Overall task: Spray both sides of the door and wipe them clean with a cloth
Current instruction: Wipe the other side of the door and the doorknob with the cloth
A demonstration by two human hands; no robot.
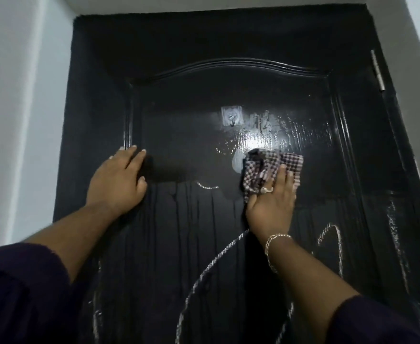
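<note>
Facing a black door (191, 100), glossy and wet, with a raised arched panel moulding across its upper part. Pressing a checked cloth (266, 167) flat against the door just below and to the right of a small stick-on hook (231, 116); right hand (271, 204) lying over the cloth's lower edge, fingers straight and spread, not curling round the fabric. Wearing a ring (267, 189) on one finger of that hand and a chain bracelet (273, 247) at the wrist. Resting the left hand (119, 180) well to the left of the hook and lower, palm flat on the door, fingers relaxed and extended, fingertips reaching the left moulding of the panel; holding nothing. Showing dark sleeves (18, 294) on both forearms at the bottom of the view.

Glistening with a bright light reflection just below and right of the hook, directly above the cloth. Running down in thin drips below the hook, under both hands. Carrying pale curved streaks of residue lower on the door, far beneath the hook, and more smears to the hook's right. Showing a metal hinge (377, 70) up and far right of the hook, at the door's edge. Bordering on pale walls (10, 95) left and right of the door.
</note>
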